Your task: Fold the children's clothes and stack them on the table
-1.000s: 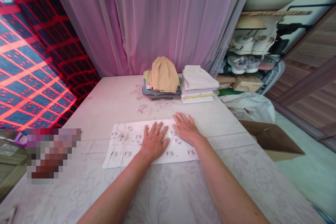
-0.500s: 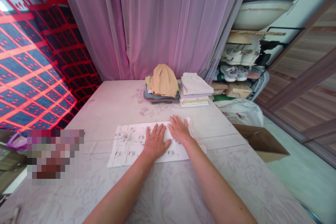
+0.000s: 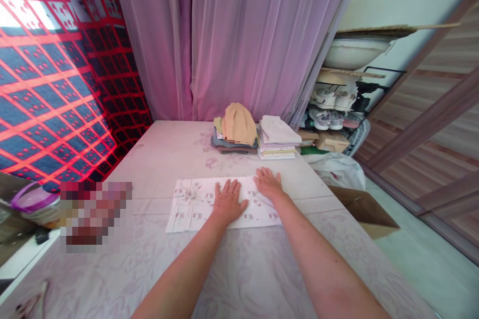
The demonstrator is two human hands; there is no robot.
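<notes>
A white garment point(image 3: 202, 204) with small cartoon-cat prints lies folded into a long flat strip on the patterned cover point(image 3: 157, 274). My left hand point(image 3: 228, 201) rests flat on the middle of the cloth, fingers spread. Palm down, my right hand point(image 3: 268, 183) lies at the far right end of the strip, its fingers stretched out over the edge. My right wrist hides part of that end. Neither hand grips the cloth.
Behind the garment stand a stack of coloured folded clothes point(image 3: 239, 127) and a stack of white ones point(image 3: 279, 132). Curtains point(image 3: 232, 35) hang at the back. To the right are a cardboard box point(image 3: 359, 209) and a shoe rack point(image 3: 329, 119). A purple-rimmed bucket point(image 3: 33, 204) stands left.
My right hand has slid to the right, out to the garment's end, and that end now looks flatter. The left hand stays on the middle of the cloth. The view has shifted slightly.
</notes>
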